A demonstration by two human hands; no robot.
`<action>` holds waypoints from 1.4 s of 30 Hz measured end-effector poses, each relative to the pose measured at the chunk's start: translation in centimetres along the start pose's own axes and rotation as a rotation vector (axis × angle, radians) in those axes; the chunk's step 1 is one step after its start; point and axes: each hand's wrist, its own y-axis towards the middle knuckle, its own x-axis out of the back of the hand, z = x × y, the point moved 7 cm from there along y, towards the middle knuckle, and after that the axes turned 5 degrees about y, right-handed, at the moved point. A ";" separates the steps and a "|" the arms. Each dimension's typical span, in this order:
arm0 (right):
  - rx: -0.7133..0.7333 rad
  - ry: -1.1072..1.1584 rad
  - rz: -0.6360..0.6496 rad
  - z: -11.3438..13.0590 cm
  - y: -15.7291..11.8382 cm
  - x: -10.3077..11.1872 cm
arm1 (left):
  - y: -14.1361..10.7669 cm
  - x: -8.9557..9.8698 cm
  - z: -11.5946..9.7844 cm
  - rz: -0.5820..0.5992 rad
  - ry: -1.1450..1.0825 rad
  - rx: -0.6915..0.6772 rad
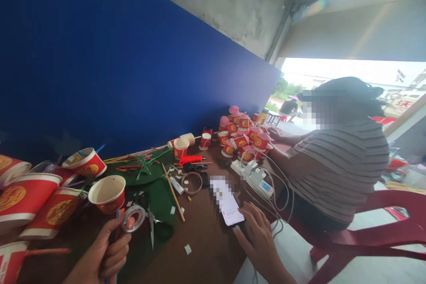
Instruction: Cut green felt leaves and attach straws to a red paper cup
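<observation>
My left hand (111,250) is closed around a thin blue and orange stick; its exact kind is hard to make out. A clear tape roll (133,218) sits at its fingertips, with something orange-pink in the ring. Just beyond stands a red and white paper cup (107,194) with a small hole near its rim, and scissors (152,226) lie to the right. My right hand (259,239) has its fingers stretched out, touching or almost touching the lower edge of a lit smartphone (234,213) lying on the table.
Large red cups (29,195) crowd the left. Pink-topped cups (244,135) are piled at the far end, beside a person (339,155) seated on the right. A white power strip (254,177) trails cables. A red glue gun (191,159) and wooden stick (173,193) lie mid-table.
</observation>
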 end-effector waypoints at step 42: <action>0.025 0.048 0.163 1.3 2.8 -0.9 | 0.3 0.0 0.0 0.052 0.009 -0.023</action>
